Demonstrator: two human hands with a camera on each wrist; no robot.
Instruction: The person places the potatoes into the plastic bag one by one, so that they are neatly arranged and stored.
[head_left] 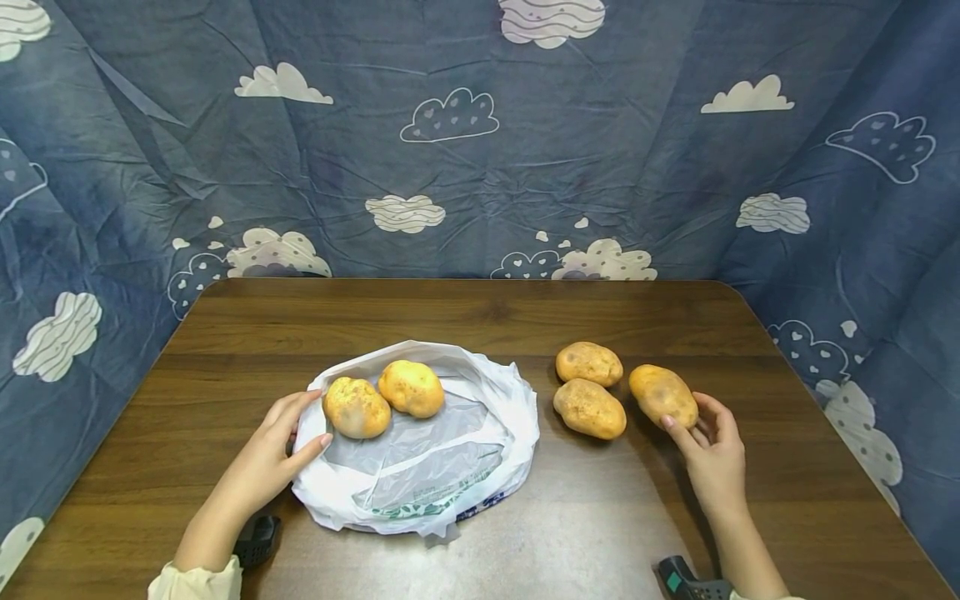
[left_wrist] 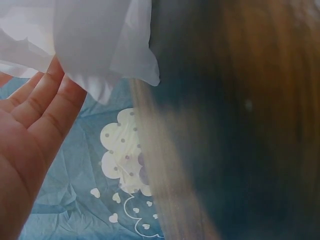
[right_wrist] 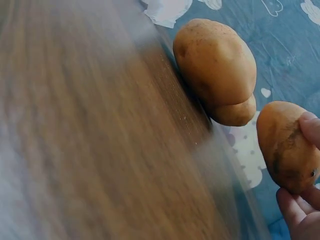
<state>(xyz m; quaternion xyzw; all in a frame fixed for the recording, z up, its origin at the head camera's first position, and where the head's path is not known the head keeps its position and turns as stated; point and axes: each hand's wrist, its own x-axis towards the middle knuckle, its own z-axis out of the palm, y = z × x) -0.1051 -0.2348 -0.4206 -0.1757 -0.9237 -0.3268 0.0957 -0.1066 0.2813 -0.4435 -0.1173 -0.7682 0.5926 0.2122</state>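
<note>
At four o'clock on the table (head_left: 480,317), the right hand (head_left: 712,454) grips one potato (head_left: 663,396) between thumb and fingers; the potato sits at the hand's eleven o'clock; at nine o'clock from it lie two loose potatoes, an upper one (head_left: 588,364) and a lower one (head_left: 589,409), close together; farther toward nine o'clock spreads a white plastic bag (head_left: 513,450), its mouth wide; inside are two yellowish potatoes, one (head_left: 356,408) at the bag's ten o'clock and another (head_left: 411,389) near twelve; the left hand (head_left: 270,454), fingers mostly extended, touches the rim at nine o'clock; beyond the table, toward twelve, hangs a blue cloth (head_left: 450,175) printed with clouds.
</note>
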